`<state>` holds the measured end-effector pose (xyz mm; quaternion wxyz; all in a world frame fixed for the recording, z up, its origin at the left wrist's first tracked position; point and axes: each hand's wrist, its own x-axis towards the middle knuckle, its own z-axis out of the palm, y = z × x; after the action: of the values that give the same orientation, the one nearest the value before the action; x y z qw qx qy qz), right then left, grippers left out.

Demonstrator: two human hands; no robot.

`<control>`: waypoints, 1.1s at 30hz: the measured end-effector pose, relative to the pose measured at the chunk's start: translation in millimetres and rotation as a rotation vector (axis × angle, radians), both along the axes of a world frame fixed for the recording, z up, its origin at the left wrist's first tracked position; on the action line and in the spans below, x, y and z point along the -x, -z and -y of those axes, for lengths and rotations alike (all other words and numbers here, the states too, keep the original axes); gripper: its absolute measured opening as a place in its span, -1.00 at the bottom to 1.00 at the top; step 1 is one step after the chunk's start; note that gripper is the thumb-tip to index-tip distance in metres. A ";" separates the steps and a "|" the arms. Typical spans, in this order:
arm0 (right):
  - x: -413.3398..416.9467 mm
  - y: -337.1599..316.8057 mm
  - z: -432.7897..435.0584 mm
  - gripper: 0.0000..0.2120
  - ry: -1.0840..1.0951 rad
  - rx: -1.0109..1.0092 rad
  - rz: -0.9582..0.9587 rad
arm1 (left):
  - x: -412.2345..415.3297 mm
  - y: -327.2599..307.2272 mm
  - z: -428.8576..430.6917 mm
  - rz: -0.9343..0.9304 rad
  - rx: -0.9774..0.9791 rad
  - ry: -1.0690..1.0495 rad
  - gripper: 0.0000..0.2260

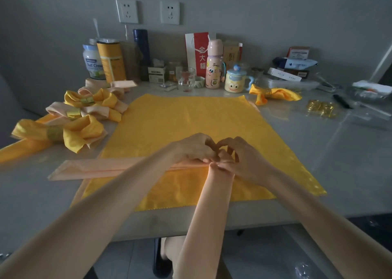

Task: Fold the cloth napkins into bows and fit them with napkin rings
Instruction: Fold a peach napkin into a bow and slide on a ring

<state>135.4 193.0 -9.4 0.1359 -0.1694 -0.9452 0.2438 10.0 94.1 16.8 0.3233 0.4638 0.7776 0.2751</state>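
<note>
Both hands pinch the peach napkin strip [118, 169] at its bend over the yellow cloth [191, 126]; left hand [194, 149] presses, right hand [239, 162] grips the hanging end; a loosened pinch likely unfolds the pleats.

Bare arms and hands, nothing worn on them.

The left hand [196, 149] and right hand [241, 160] carry no rings, watch or gloves that show; both forearms are uncovered, no sleeve in sight. Below the table edge a bare knee [172, 249] shows beside a dark shoe [159, 264].
</note>
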 end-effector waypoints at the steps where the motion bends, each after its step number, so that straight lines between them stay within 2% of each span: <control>1: 0.5 -1.0 3.0 -0.68 -0.006 -0.074 0.028 | 1.8 5.9 1.9 -0.019 -0.032 -0.018 -0.90; 5: 9.2 -10.4 16.1 -0.73 -0.135 -0.387 0.094 | 14.1 8.6 21.8 -0.356 -0.114 -0.032 -0.86; 8: 13.1 -10.1 16.9 -0.73 -0.231 -0.321 0.112 | 33.2 3.9 42.4 -0.434 -0.006 -0.039 -0.82; 11: 13.8 -8.0 14.2 -0.76 -0.266 -0.192 0.117 | 51.0 2.2 61.9 -0.420 0.121 -0.070 -0.93; 12: 12.9 -7.6 12.7 -0.76 -0.279 -0.152 0.117 | 53.5 2.0 65.2 -0.413 0.153 -0.072 -0.91; 15: 11.6 -7.9 9.0 -0.77 -0.310 -0.094 0.179 | 59.9 -5.3 67.5 -0.403 0.278 -0.055 -0.73; 17: 12.4 -9.5 7.7 -0.84 -0.322 -0.079 0.214 | 63.1 -10.6 64.5 -0.406 0.400 -0.033 -0.63; 20: 15.9 -13.2 10.9 -0.90 -0.310 -0.102 0.249 | 65.8 -9.0 59.7 -0.439 0.543 -0.018 -0.59; 23: 22.7 -14.2 14.2 -0.86 -0.295 -0.210 0.273 | 66.6 -9.5 53.4 -0.460 0.583 -0.064 -0.67; 29: 41.5 -14.5 22.0 -0.82 -0.157 -0.262 0.225 | 57.6 -26.7 40.0 -0.387 0.609 -0.094 -0.77; 33: 45.5 -7.8 27.4 -0.88 -0.125 -0.229 0.187 | 54.3 -35.0 34.3 -0.239 0.553 -0.165 -0.96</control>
<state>89.9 165.6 -1.6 0.0502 -0.1156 -0.9840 0.1258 -44.3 59.8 51.8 0.3200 0.3226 0.8905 0.0217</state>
